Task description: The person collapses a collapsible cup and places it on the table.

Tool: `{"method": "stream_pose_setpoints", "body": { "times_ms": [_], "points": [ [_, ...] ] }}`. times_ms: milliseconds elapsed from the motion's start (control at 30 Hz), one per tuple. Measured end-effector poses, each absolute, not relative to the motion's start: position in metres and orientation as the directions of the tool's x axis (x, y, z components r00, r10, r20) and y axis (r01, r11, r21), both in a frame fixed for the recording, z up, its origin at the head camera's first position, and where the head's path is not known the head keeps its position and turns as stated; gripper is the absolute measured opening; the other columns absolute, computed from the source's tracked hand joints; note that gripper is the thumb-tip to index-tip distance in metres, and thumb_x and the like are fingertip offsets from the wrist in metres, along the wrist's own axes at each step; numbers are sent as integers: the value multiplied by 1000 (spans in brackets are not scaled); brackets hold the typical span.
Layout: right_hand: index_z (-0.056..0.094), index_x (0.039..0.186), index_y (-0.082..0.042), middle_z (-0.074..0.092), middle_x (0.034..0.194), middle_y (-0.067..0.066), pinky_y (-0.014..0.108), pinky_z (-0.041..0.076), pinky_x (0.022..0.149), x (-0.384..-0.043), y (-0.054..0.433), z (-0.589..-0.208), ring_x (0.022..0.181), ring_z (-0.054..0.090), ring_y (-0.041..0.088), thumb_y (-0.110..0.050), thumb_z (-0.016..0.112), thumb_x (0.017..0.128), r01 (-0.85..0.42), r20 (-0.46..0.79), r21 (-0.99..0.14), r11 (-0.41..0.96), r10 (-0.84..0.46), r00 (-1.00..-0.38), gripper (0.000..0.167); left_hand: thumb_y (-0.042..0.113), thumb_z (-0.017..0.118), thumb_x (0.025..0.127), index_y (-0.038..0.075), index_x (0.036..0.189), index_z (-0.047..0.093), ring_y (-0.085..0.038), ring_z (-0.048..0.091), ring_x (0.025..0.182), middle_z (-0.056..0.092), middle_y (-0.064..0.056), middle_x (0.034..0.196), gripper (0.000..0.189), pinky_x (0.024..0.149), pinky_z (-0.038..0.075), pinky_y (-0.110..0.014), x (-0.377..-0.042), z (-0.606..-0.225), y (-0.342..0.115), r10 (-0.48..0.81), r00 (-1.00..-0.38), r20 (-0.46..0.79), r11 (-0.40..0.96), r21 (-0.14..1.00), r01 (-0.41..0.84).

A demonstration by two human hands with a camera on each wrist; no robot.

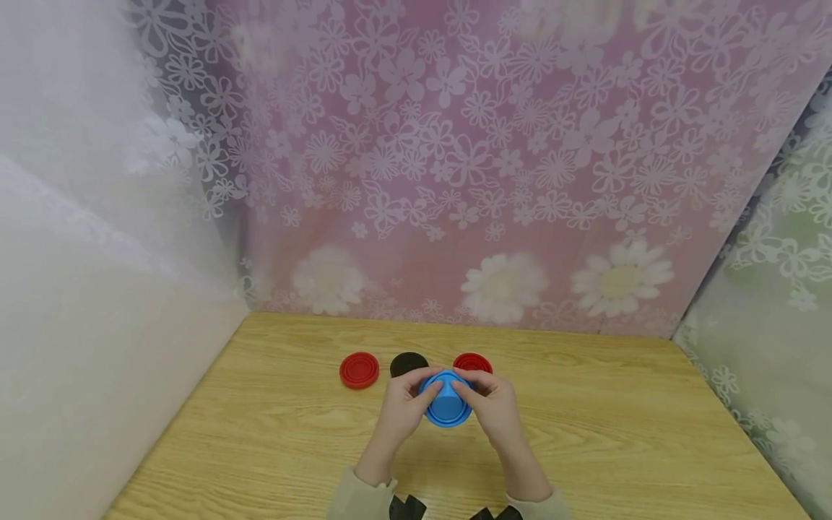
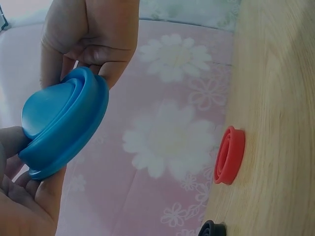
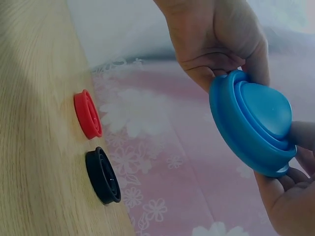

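Between both hands, raised over the table, is a blue collapsible silicone cup [image 1: 447, 409], partly folded, with its ringed wall and smooth round base showing. My left hand [image 1: 403, 406] pinches its left edge, thumb on the near side and fingers behind. On the opposite edge my right hand [image 1: 497, 413] pinches it likewise. The left wrist view shows the blue cup [image 2: 64, 123] tilted, with the left hand [image 2: 29, 206] below it in the picture. In the right wrist view the right hand [image 3: 295, 206] holds the cup [image 3: 253, 123] at its lower end.
Behind the hands on the wooden table [image 1: 273, 433] lie a red flattened ringed cup [image 1: 359, 370], a black one [image 1: 408, 362] partly covered by the left hand, and another red one [image 1: 473, 362] partly behind the right hand. Flowered curtain [image 1: 416, 180] hangs at the back edge.
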State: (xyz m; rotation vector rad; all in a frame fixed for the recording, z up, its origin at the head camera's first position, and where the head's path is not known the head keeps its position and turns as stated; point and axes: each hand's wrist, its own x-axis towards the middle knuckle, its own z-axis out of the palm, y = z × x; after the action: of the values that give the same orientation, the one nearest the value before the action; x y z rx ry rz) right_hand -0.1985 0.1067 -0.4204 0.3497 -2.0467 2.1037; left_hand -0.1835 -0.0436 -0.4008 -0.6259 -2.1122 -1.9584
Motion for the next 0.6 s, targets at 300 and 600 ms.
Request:
{"method": "stream_pose_setpoints", "body": {
  "times_ms": [300, 600],
  "points": [
    [65, 94, 8, 64, 90, 19, 30, 51, 69, -199, 103, -425, 79, 63, 18, 1, 66, 77, -356, 358, -928, 107, 5, -934, 19, -3, 54, 85, -9, 101, 60, -29, 60, 90, 62, -20, 96, 18, 77, 48, -37, -182, -400, -40, 125, -899, 420, 145, 889, 435],
    [66, 93, 6, 64, 89, 16, 31, 51, 69, -199, 103, -424, 80, 63, 20, 2, 65, 77, -348, 356, -923, 162, 22, -934, 17, -2, 53, 86, -7, 101, 61, -27, 60, 89, 62, -18, 97, 18, 77, 48, -36, -180, -398, -40, 119, -899, 422, 186, 879, 438]
  ]
}}
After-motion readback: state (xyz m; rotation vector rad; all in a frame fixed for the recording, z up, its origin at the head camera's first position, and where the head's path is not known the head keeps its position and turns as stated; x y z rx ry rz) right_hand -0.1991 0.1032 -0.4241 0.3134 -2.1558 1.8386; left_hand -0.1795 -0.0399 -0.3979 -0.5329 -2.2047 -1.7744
